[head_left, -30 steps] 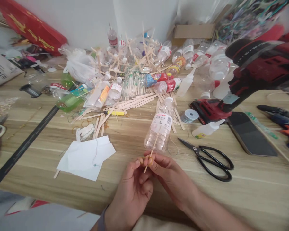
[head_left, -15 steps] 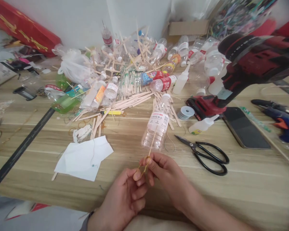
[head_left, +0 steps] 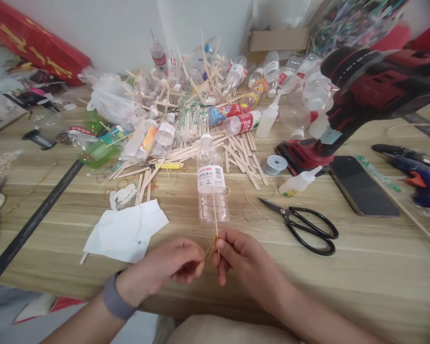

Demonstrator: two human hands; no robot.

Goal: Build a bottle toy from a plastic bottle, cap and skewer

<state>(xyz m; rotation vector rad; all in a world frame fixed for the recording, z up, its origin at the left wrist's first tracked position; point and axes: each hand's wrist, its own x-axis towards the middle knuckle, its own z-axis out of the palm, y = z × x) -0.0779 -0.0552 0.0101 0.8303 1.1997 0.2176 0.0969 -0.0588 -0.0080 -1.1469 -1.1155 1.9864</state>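
My right hand (head_left: 240, 255) pinches the lower end of a thin wooden stick (head_left: 215, 210) between thumb and fingers. A yellowish rubber band (head_left: 209, 250) loops around the stick there and stretches to the left. My left hand (head_left: 181, 260), its fingers curled closed, pulls the other side of the band; its fingertips are partly blurred. Just beyond the hands is a clear plastic bottle (head_left: 211, 200) with a white label and white cap. The stick overlaps the front of the bottle; whether they touch I cannot tell. A thin loop sticks out at the bottle's right side.
Black-handled scissors (head_left: 308, 227), a phone (head_left: 363, 186), a glue bottle (head_left: 299, 182), a wire spool (head_left: 275, 165) and a red cordless drill (head_left: 361, 95) lie to the right. White paper (head_left: 125, 234) is at left. Flat wooden sticks (head_left: 243, 157) and many bottles crowd the back.
My left hand has drawn away to the left, stretching the rubber band. The bottle and stick have shifted left and become more upright in view. My right hand keeps its pinch.
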